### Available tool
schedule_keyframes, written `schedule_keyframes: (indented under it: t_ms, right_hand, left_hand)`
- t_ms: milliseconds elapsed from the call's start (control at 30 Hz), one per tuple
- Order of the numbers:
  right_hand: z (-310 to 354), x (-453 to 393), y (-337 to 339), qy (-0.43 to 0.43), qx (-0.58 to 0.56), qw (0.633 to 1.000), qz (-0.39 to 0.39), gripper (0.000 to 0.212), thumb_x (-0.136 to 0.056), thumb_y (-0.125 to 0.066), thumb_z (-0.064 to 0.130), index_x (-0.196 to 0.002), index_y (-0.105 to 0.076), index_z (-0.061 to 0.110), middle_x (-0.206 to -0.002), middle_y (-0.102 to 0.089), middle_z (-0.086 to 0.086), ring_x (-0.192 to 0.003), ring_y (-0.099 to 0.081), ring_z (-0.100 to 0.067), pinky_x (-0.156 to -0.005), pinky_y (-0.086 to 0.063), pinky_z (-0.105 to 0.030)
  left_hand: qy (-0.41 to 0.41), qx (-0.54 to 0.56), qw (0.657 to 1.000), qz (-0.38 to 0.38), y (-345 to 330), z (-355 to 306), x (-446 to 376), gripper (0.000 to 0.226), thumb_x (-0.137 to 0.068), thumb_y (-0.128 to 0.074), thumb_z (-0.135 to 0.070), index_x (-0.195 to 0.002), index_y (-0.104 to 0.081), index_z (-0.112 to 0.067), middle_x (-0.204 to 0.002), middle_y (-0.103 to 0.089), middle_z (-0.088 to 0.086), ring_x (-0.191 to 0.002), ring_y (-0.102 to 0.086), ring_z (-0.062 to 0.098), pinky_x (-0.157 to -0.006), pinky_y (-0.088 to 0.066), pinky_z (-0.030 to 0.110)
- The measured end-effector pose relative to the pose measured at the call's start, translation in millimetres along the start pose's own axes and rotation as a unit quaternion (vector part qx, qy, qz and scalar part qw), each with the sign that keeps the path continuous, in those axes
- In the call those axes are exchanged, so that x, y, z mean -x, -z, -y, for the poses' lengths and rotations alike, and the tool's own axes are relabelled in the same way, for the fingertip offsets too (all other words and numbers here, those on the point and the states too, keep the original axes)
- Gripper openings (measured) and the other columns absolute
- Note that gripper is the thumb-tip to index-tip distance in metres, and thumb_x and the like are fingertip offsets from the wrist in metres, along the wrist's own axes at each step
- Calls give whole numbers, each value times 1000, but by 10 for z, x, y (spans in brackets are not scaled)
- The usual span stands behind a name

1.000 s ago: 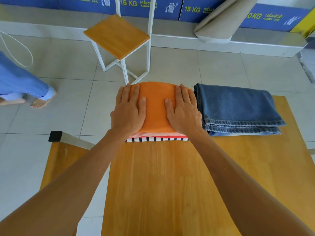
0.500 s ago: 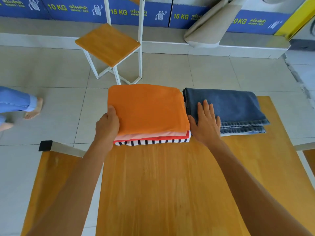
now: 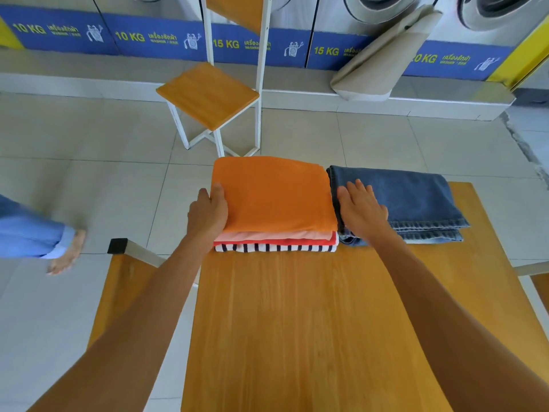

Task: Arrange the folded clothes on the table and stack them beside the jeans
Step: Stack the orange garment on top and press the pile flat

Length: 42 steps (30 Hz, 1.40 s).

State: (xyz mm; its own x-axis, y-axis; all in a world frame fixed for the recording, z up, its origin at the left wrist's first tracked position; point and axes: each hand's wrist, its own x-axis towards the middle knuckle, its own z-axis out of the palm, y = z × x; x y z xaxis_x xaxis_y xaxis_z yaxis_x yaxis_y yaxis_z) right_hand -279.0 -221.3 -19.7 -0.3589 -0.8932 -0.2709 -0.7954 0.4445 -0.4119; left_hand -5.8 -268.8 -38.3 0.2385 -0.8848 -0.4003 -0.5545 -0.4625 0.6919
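Note:
A stack of folded clothes [image 3: 276,200] sits at the far edge of the wooden table [image 3: 297,322]: orange on top, then pink, red and a black-and-white striped piece at the bottom. Folded blue jeans [image 3: 416,197] lie right beside it, touching its right side. My left hand [image 3: 208,215] presses against the stack's left side, thumb on the orange top. My right hand [image 3: 362,212] lies flat with fingers spread on the jeans' left edge, against the stack's right side.
A wooden chair [image 3: 208,93] with a white frame stands on the tiled floor beyond the table. Another chair [image 3: 124,278] sits at the table's left. A person's leg and bare foot [image 3: 65,251] are at far left. Washing machines [image 3: 297,40] line the back wall.
Both hands left the top of the orange piece and moved to the stack's two sides. The person at left has stepped further into view.

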Motion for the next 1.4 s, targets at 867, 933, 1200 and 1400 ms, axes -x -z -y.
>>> schedule_keyframes:
  t_ms: [867,933,1200,1400]
  right_hand:
    - [900,187,-287,169,50,977,-124,51,-103,-32,23,-153,-28,12,-163,-18,-11,-151,-10,-29,-122,-14,-46]
    - [975,189,-400,221,106,966,-86,51,-105,-24,35,-155,-25,20,-164,-13,-6,-152,-5,-26,-123,-10,-46]
    - [652,-148,-309,69,120,990,-32,62,-103,-15,44,-157,-11,12,-165,-9,-6,-152,-2,-26,-121,-2,-52]
    - [875,-118,-478,184,121,973,-62,61,-103,-14,49,-156,-19,21,-164,-14,-2,-152,-6,-23,-121,-2,-49]
  left_hand:
    - [-364,-146,917,-72,-109,-378,136,41,-102,-35,-21,-141,-41,-11,-155,-31,9,-146,-20,27,-118,-20,46]
    - [-383,-209,900,-15,-258,-398,122,47,-104,-28,-31,-148,-33,-14,-159,-22,7,-149,-11,25,-120,-14,47]
    - [-132,-285,949,-19,70,-117,-355,63,-101,-9,-48,-150,-23,-10,-160,-14,14,-148,-6,32,-118,-6,54]
    - [-363,-265,890,-70,-188,-363,-151,53,-103,-18,-38,-149,-29,-13,-160,-19,7,-149,-10,24,-119,-5,47]
